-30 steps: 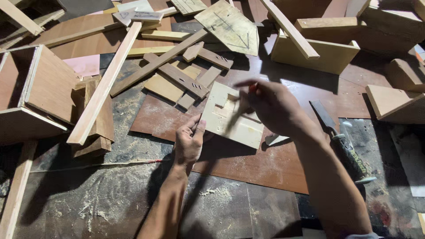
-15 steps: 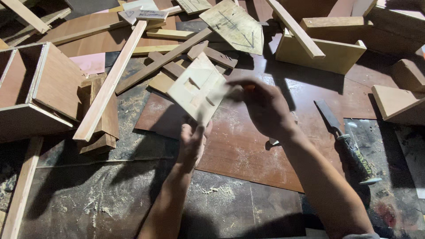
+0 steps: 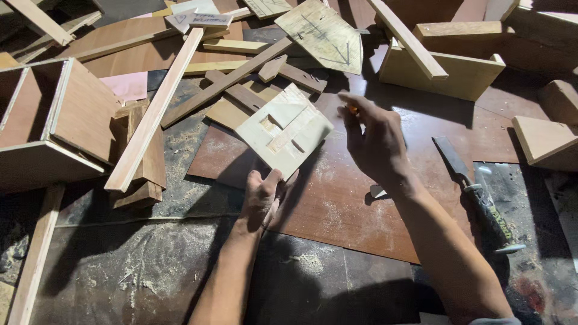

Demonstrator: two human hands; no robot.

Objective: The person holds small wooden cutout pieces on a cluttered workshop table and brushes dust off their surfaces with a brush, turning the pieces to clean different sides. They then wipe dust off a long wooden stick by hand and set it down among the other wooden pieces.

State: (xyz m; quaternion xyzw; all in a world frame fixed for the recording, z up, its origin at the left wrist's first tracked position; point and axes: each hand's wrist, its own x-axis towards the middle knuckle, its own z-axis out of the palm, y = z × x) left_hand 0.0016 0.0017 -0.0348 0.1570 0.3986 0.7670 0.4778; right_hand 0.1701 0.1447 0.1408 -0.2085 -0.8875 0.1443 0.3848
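Note:
My left hand (image 3: 262,198) grips the lower corner of a pale plywood panel (image 3: 283,132) and holds it tilted above the brown board (image 3: 361,210). The panel has a square recess and short slots cut into it. My right hand (image 3: 376,141) hovers just right of the panel, apart from it, with its fingers curled. A small orange stub, probably a pencil (image 3: 352,110), shows between the thumb and forefinger. A chisel with a dark handle (image 3: 475,192) lies on the board to the right of my right forearm.
An open wooden box (image 3: 54,126) stands at the left, with a long pale strip (image 3: 156,108) leaning beside it. Several offcuts and a pointed board with an arrow mark (image 3: 322,33) lie at the back. Another box (image 3: 445,72) and a wedge block (image 3: 542,141) sit at the right. Sawdust covers the floor.
The panel came up off the board and moved left, tilted in my left hand. My right hand let go of its edge and drew away to the right.

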